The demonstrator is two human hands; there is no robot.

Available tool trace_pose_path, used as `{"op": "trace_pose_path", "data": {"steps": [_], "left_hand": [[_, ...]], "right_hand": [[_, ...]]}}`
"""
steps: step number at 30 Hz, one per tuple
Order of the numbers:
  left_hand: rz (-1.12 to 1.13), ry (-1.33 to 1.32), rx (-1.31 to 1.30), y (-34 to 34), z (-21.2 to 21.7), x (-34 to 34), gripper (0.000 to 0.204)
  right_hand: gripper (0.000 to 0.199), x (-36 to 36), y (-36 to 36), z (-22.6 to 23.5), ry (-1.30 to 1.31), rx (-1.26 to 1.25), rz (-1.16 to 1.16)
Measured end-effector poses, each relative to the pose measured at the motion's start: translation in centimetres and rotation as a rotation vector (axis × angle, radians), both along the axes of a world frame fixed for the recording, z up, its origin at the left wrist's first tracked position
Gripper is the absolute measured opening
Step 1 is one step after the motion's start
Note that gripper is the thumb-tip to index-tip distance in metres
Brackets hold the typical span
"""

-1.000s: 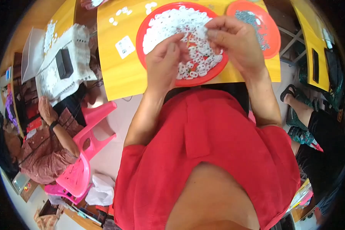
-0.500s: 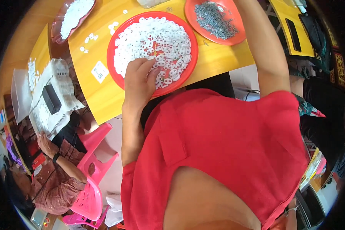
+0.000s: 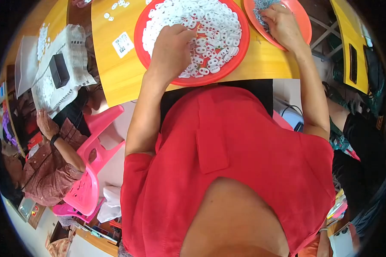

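A round red tray (image 3: 242, 47) holds a heap of small white oval plastic pieces (image 3: 216, 36) with two holes each. My left hand (image 3: 171, 49) rests over the tray's left part, its fingers curled together among the pieces. What these fingers hold, if anything, is hidden. To the right stands an orange-red plate (image 3: 302, 21) with a pile of small grey screws (image 3: 261, 10). My right hand (image 3: 285, 30) reaches into that plate, fingertips pinched down at the screws. Whether a screw sits between them is too small to tell.
Both dishes stand on a yellow wooden table (image 3: 109, 70), with a white printed label (image 3: 122, 44) and some loose white pieces (image 3: 121, 3) left of the tray. Further left, a person sits on a pink chair (image 3: 85, 188) beside a cloth (image 3: 75, 64) bearing a black box (image 3: 59, 70).
My right hand, beyond the upper edge before, is now in the plate of screws. My left hand stays at the tray. The whole view has shifted, so the table sits higher in it.
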State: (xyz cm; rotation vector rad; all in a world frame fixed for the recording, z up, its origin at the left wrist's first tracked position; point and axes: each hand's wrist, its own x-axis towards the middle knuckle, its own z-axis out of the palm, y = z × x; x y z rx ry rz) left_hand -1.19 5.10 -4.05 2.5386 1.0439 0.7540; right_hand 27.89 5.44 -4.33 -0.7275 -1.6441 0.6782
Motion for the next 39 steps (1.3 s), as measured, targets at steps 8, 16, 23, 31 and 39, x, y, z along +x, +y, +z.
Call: {"op": "trace_pose_path", "data": {"steps": [8,16,23,31,39], "left_hand": [[-0.017,0.066,-0.044,-0.2,0.2,1.4,0.017],[0.029,0.002,-0.102,-0.2,0.7,1.3,0.012],[-0.008,0.0,-0.148,0.8,0.5,2.4,0.011],[0.037,0.017,-0.028,1.4,-0.8,3.0,0.014],[0.209,-0.58,-0.501,-1.7,2.3,2.2,0.008]], "right_hand": [[0.013,1.0,-1.8,2.1,-0.864,-0.169,-0.47],[0.014,-0.7,-3.5,3.0,-0.539,-0.476,-0.615],[0.01,-2.7,-4.4,2.6,-0.239,-0.445,-0.434],[0.01,-5.8,-4.7,2.9,-0.051,-0.578,-0.244],[0.012,-9.6,-4.9,3.1,0.186,-0.75,0.003]]}}
